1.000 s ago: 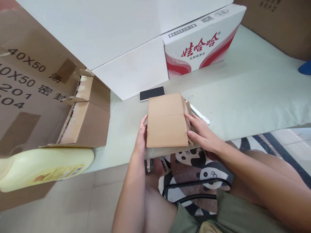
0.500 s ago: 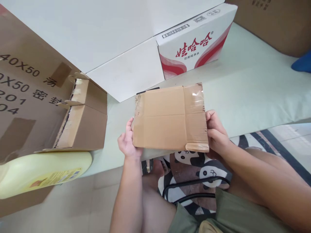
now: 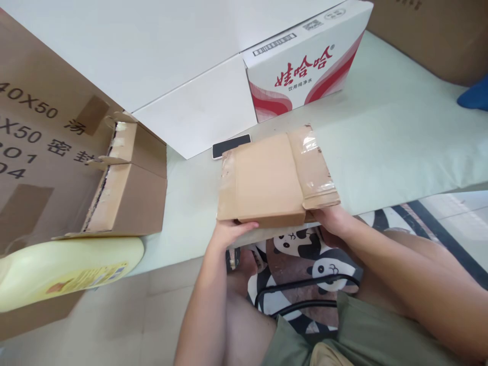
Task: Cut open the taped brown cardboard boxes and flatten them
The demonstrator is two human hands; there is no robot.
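A small brown cardboard box (image 3: 269,178) is held between my two hands above the near edge of the green-covered surface. Its end flaps stick out at left and right, with shiny tape on them, and a narrow front side shows. My left hand (image 3: 229,233) grips the near left corner, thumb along the front side and the other fingers hidden beneath. At the near right corner, my right hand (image 3: 333,221) is closed on the box under the right flap, its fingers mostly out of sight. Just behind the box lies a dark-screened phone (image 3: 231,146).
A white carton with red lettering (image 3: 305,76) and a large white panel (image 3: 202,107) stand behind. To the left are an open-topped cardboard box (image 3: 141,195), a big printed carton (image 3: 34,137) and a pale yellow bottle (image 3: 72,269). Below is a panda-patterned stool (image 3: 297,249).
The box has tilted, so its front side now shows and its flaps stand apart from the middle. Both hands have shifted to its near corners. More of the phone is uncovered.
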